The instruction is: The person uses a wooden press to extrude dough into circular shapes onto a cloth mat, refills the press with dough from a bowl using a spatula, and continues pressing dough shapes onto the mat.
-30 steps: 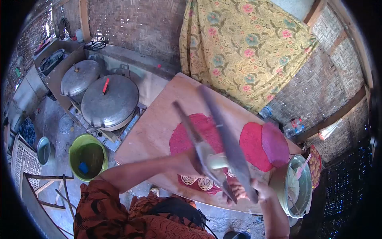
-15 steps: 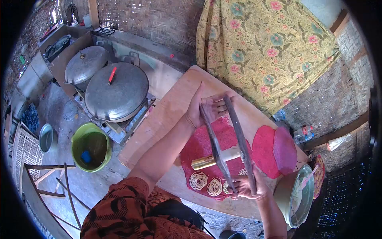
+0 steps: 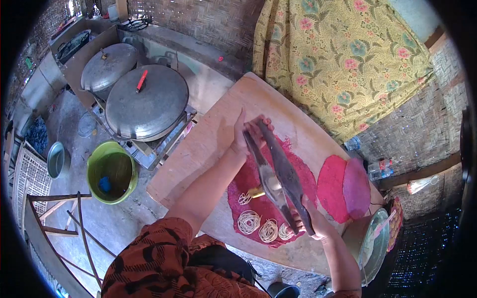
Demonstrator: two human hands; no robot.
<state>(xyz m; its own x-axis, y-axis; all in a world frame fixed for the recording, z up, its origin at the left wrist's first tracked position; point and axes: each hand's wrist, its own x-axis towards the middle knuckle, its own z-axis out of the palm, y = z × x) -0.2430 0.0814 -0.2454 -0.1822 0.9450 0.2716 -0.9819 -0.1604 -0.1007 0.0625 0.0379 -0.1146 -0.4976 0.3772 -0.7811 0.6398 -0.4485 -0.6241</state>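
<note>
A dark wooden hand press (image 3: pixel 284 171) with two long bars is held between my hands above the table. Around the far ends of the bars is my left hand (image 3: pixel 252 133), thumb pointing up. My right hand (image 3: pixel 312 219) grips the near ends. A brass-coloured tube (image 3: pixel 256 192) sticks out to the left from under the bars, and thin pale strands (image 3: pixel 244 198) hang from its end. Below lies a red mesh mat (image 3: pixel 303 181) bearing several coiled noodle-like nests; one nest (image 3: pixel 249 222) sits at the left, another (image 3: pixel 268 231) beside it.
Red and purple round mats (image 3: pixel 332 186) lie on the wooden table (image 3: pixel 208 139) at the right. A bucket (image 3: pixel 365 243) stands at the table's right corner. To the left are large lidded pots (image 3: pixel 146 102) and a green basin (image 3: pixel 112 174). A floral cloth (image 3: pixel 338 64) hangs behind.
The press bars have come closer together and turned, hiding more of the white piece between them. Strands now come from the tube's end, left of where it was. The view has shifted slightly.
</note>
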